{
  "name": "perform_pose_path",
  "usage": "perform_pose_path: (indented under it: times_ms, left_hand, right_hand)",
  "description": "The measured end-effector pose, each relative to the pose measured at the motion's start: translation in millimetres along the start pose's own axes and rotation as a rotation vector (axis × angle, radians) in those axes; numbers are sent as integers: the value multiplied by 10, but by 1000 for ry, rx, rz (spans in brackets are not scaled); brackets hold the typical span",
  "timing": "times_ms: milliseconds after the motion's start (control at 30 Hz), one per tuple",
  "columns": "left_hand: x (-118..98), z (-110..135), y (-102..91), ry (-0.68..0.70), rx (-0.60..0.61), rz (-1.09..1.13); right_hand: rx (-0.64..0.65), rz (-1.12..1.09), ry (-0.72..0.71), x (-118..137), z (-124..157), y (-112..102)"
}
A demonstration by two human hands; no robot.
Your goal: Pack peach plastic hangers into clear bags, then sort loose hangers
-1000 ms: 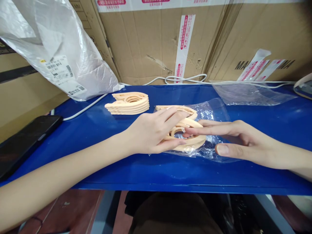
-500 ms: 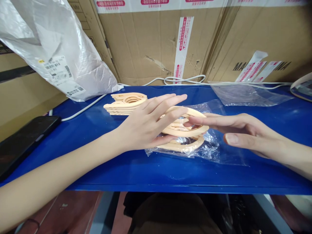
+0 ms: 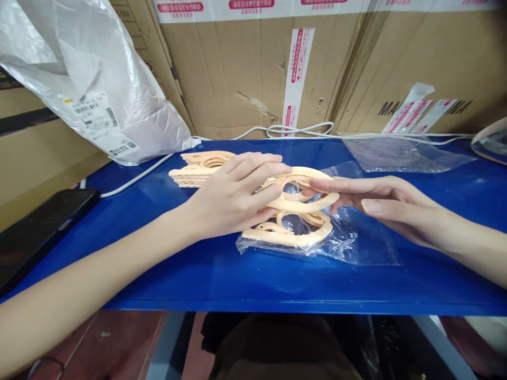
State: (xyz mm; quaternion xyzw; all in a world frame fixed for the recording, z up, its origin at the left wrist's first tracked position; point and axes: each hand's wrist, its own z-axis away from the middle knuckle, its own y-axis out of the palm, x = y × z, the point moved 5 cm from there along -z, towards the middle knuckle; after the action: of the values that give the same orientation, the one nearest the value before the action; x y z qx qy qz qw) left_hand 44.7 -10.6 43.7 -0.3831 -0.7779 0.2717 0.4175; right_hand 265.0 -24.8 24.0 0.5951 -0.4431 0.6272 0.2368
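A cream folding hanger (image 3: 311, 205), folded up, is held between my two hands above a clear plastic bag (image 3: 344, 245). My left hand (image 3: 233, 198) covers its left end, fingers over the top and thumb beneath. The fingers of my right hand (image 3: 388, 198) reach into its right end, touching the curved rim; the right thumb stands apart from it. Below, more folded hangers (image 3: 287, 238) lie in or under the clear bag; which one I cannot tell. Left of my left hand sits a stack of the same hangers (image 3: 190, 174), partly hidden by that hand.
The blue table (image 3: 253, 285) has a black phone (image 3: 47, 227) at its left. A white plastic parcel (image 3: 130, 121) leans at the back left. Behind are cardboard boxes (image 3: 233, 74), a white cable (image 3: 253, 131) and another clear bag (image 3: 407, 154).
The hanger has turned slightly and shows more of its opening. My left hand has shifted a little left, its fingers now more bent. The lower hangers show more.
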Motion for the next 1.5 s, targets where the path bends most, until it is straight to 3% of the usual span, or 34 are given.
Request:
perform_pose_path:
  times_ms: [500, 833, 1300, 1500]
  left_hand:
    - [-17, 6, -26, 60, -48, -77]
    - [85, 0, -5, -86, -5, 133]
    - [75, 24, 12, -31, 13, 153]
    - [44, 24, -9, -8, -9, 148]
  right_hand:
    - [18, 17, -35, -30, 0, -57]
    - [4, 113, -47, 3, 0, -70]
    - [33, 93, -27, 36, 5, -71]
    - [101, 157, -25, 141, 59, 32]
